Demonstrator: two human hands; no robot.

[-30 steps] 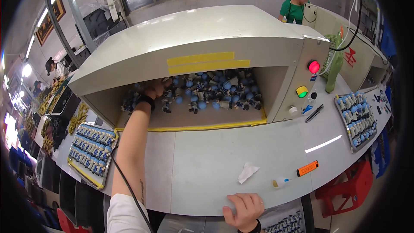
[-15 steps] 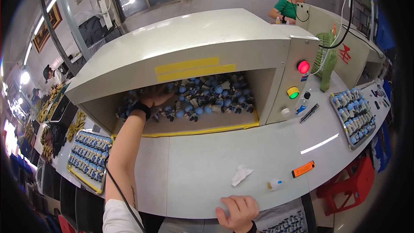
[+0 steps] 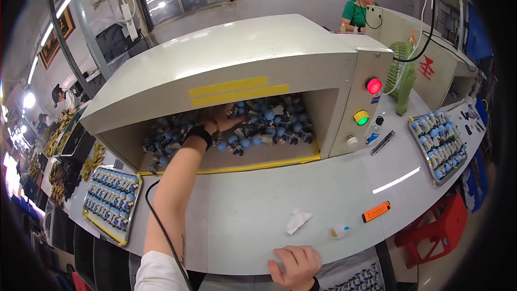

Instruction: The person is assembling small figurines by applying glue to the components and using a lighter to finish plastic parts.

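The left hand [image 3: 223, 119] has shifted right inside the metal box [image 3: 323, 70], among the blue toy figures [image 3: 269, 116]; its grip I cannot tell. Figures now reach the near left corner, so the pile seems partly moved. The right hand [image 3: 297, 263] rests empty on the bench [image 3: 242, 205]

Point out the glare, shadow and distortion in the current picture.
Head view: a bright reflection streaks the table at right; same head view, shade dims the inside of the box around the left hand and leftmost figurines; head view again, straight edges bow toward the black rim.
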